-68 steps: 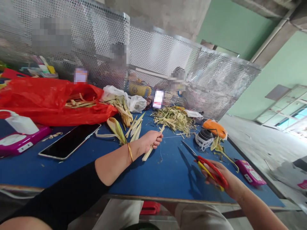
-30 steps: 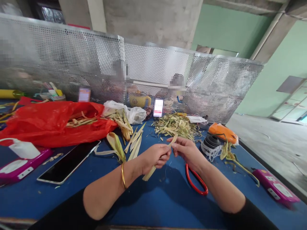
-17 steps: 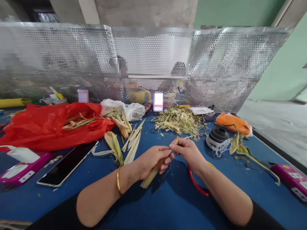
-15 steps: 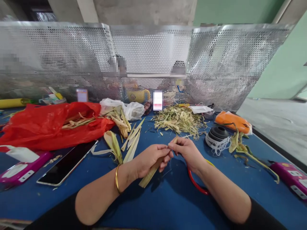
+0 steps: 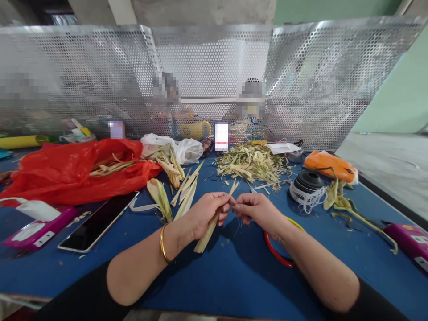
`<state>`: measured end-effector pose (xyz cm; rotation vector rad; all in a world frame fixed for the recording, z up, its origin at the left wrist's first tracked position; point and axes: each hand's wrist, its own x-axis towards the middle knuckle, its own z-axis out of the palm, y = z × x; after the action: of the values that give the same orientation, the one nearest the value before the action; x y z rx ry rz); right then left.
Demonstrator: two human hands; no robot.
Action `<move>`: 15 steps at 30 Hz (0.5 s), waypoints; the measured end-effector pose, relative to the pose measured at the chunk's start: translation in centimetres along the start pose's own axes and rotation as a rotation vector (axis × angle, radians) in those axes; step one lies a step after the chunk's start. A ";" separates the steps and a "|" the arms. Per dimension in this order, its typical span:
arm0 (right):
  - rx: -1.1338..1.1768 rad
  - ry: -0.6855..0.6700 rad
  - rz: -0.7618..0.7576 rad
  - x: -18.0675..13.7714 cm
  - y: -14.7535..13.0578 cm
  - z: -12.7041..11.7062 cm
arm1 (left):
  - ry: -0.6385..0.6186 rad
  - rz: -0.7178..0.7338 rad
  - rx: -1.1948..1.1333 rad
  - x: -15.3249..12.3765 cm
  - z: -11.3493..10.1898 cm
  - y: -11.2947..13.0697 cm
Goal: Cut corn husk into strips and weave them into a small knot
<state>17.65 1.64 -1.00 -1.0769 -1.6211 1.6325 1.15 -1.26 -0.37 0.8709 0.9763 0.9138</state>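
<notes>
Between both hands' fingers (image 5: 224, 206), husk strip (image 5: 207, 230)

Head view, down over table (image 5: 234, 276)

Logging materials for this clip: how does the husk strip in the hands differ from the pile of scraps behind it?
The strip is one long, pale piece, held above the table in the left hand; the pile is many short, tangled, greener shreds lying loose on the table. Both look like dried husk.
</notes>
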 end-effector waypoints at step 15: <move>0.470 0.153 0.060 -0.2 -1.5 -1.4 | -0.041 -0.023 0.086 -0.4 0.3 0.2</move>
<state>18.72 2.31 0.58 -0.9777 -1.0417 1.8005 1.24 -1.60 0.02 0.9454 0.9936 0.8364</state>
